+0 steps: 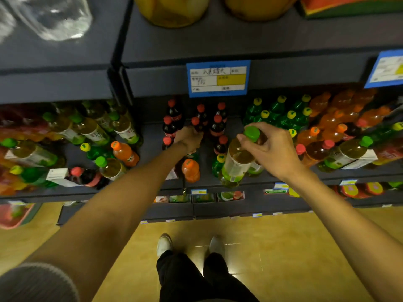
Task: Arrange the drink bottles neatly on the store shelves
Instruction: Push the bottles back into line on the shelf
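head cam: right hand (269, 149) pinches the green cap of a tea bottle (237, 159), held tilted just right of the cola bottles (214, 124); left hand (189, 139) grips a cola among them; mid-sort, i'd guess tea needs standing with the other teas next

Glossy plastic bottles (236, 162) stand on matt dark shelves (218, 44) above a shiny floor (283, 247).

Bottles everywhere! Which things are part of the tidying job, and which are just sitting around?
Part of the job:
- green-capped tea bottle, held at the neck by the right hand
- cola bottles, where the left hand reaches
- orange soda bottle
- drinks shelf

Just sitting around:
- blue price tag
- big yellow jars above
- floor
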{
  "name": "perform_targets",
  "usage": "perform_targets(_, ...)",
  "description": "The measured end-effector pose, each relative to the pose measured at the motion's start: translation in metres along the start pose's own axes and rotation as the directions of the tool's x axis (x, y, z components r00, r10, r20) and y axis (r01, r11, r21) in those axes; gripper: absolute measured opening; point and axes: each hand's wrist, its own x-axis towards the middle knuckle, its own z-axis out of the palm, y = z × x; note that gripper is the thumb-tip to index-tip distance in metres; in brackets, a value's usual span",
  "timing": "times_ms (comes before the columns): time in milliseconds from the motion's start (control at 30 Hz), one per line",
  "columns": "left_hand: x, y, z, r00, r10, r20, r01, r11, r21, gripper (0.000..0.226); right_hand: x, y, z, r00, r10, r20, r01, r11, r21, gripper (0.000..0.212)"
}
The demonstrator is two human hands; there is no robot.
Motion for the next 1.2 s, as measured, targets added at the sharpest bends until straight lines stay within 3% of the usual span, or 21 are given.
perform_targets(233, -0.055, -0.048, -0.054, 0.996, 0.025, -0.088, -0.029, 0.999, -0.038, 0.010, 0.005, -0.043, 0.015, 0.985, -0.077, 0.157, 0.078, 0.997, -0.001, 0.028)
perform_targets(333, -0.081, -0.075, -0.072, 0.994, 0.027, -0.103, -0.031, 0.999, -0.043, 0.008, 0.006, -0.073, 0.029, 0.966, -0.137, 0.218, 0.175, 0.971, -0.163, 0.037)
perform_targets(433, -0.109, -0.098, -0.084, 0.991, -0.002, -0.130, -0.012, 0.994, -0.110, 0.012, 0.003, -0.103, 0.049, 0.917, -0.282, 0.281, 0.387, 0.797, -0.463, 0.038)
perform_targets(533, -0.131, -0.120, -0.095, 0.993, -0.011, -0.117, -0.005, 0.991, -0.136, 0.005, -0.002, -0.129, 0.070, 0.863, -0.359, 0.354, 0.504, 0.660, -0.558, 0.038)
perform_targets(633, -0.148, -0.144, -0.114, 0.994, -0.006, -0.109, -0.009, 0.991, -0.135, 0.006, -0.008, -0.150, 0.089, 0.855, -0.354, 0.380, 0.519, 0.613, -0.596, 0.034)
perform_targets(767, -0.171, -0.176, -0.150, 0.993, 0.022, -0.116, -0.032, 0.995, -0.090, 0.008, -0.015, -0.184, 0.116, 0.856, -0.316, 0.410, 0.510, 0.651, -0.562, 0.030)
perform_targets(900, -0.194, -0.222, -0.187, 0.994, 0.046, -0.103, -0.054, 0.996, -0.070, 0.010, -0.023, -0.224, 0.155, 0.872, -0.264, 0.411, 0.464, 0.710, -0.529, 0.041)
perform_targets(1100, -0.219, -0.300, -0.243, 0.996, 0.011, -0.089, -0.014, 0.999, -0.029, 0.006, -0.028, -0.267, 0.220, 0.907, -0.043, 0.419, 0.258, 0.844, -0.471, 0.050)
perform_targets(1200, -0.228, -0.331, -0.267, 0.996, -0.044, -0.084, 0.039, 0.998, -0.051, 0.007, -0.029, -0.282, 0.246, 0.917, 0.001, 0.399, 0.178, 0.893, -0.412, 0.042)
